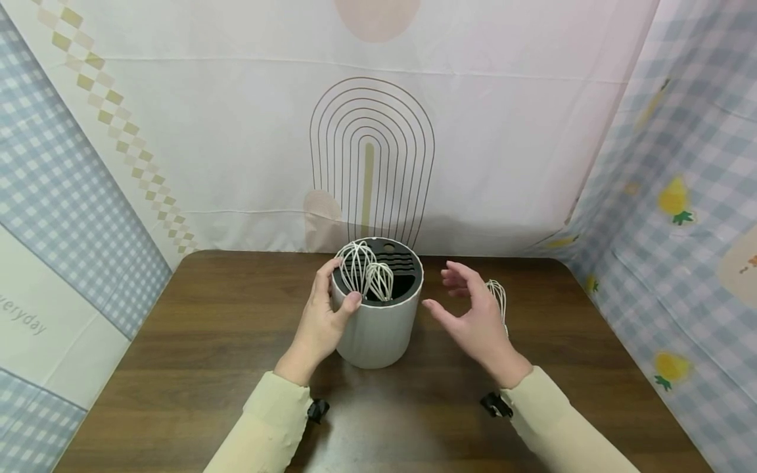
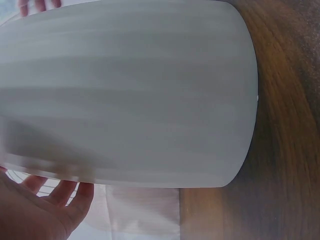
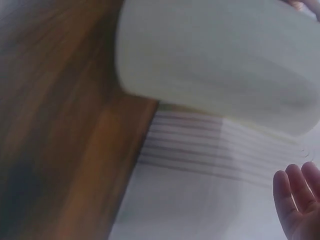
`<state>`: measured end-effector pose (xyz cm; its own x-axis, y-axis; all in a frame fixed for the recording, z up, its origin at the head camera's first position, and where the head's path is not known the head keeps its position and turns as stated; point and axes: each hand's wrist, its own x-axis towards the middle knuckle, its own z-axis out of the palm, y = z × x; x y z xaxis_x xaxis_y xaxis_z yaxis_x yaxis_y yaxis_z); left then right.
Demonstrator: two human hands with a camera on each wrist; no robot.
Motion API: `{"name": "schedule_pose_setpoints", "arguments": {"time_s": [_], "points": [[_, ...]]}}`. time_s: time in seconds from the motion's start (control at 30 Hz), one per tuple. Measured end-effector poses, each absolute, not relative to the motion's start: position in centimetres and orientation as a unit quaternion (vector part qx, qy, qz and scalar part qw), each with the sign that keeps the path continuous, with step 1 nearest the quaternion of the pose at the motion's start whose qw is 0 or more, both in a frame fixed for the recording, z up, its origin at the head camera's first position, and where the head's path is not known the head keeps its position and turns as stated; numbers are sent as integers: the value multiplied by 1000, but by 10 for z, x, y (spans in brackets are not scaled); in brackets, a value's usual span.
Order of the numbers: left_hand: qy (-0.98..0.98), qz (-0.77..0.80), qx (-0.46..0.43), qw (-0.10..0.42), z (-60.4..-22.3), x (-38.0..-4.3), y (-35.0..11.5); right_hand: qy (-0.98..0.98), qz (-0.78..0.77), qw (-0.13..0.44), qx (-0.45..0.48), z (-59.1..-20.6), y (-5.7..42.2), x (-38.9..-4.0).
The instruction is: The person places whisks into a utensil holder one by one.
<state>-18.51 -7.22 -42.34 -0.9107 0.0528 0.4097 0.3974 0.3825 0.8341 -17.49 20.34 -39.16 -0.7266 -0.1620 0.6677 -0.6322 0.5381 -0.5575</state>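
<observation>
A white ribbed utensil holder with a black slotted top stands on the table. Two whisks rise from its left opening, a larger whisk and a smaller whisk, wire loops up. My left hand rests against the holder's left side near the rim, thumb at the front, fingers loosely bent. My right hand hovers just right of the holder, fingers spread apart and holding nothing. Behind it shows the wire loop of another whisk; the rest is hidden by the hand.
The brown wooden table ends at a pale patterned cloth at the back. Blue checked cloth hangs along the right side and more along the left.
</observation>
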Motion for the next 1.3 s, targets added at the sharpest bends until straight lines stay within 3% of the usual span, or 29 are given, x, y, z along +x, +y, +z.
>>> {"name": "schedule_pose_setpoints", "arguments": {"time_s": [0.7,1.3], "points": [[-818,-536,-137,159,-424,-185,-72,-916,368,159,-3,-449,284,-179],[-813,-541,-148,158,-425,-185,-73,-928,352,78,-93,-463,317,-175]]}}
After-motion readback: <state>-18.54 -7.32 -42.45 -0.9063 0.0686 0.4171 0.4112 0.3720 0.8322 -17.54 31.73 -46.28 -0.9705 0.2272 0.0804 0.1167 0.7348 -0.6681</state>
